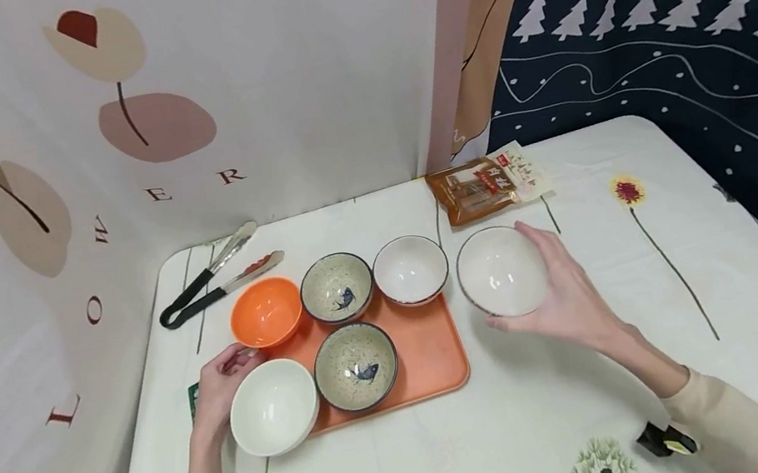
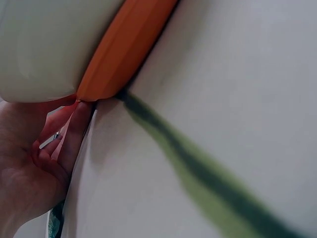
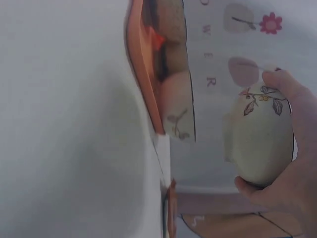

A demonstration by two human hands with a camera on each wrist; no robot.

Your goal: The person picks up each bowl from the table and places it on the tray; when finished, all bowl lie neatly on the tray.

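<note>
My right hand [image 1: 563,288] grips a white bowl [image 1: 501,272] by its side, thumb and fingers spread around it. The right wrist view shows a leaf-and-flower pattern on this bowl's outside [image 3: 265,134], held up off the table. My left hand [image 1: 222,382] grips the left edge of an orange tray [image 1: 430,354], fingers at its rim [image 2: 121,54]. On the tray stand an orange bowl [image 1: 266,312], two speckled bowls with a blue fish, one behind [image 1: 337,287] and one in front [image 1: 355,366], a small white bowl [image 1: 411,269] and a plain white bowl [image 1: 274,407].
Black-handled metal tongs [image 1: 205,288] lie behind the tray at the left. A brown food packet [image 1: 484,186] lies near the table's back edge. The flower-printed white tablecloth [image 1: 449,461] covers the table, with a printed curtain [image 1: 304,72] behind it.
</note>
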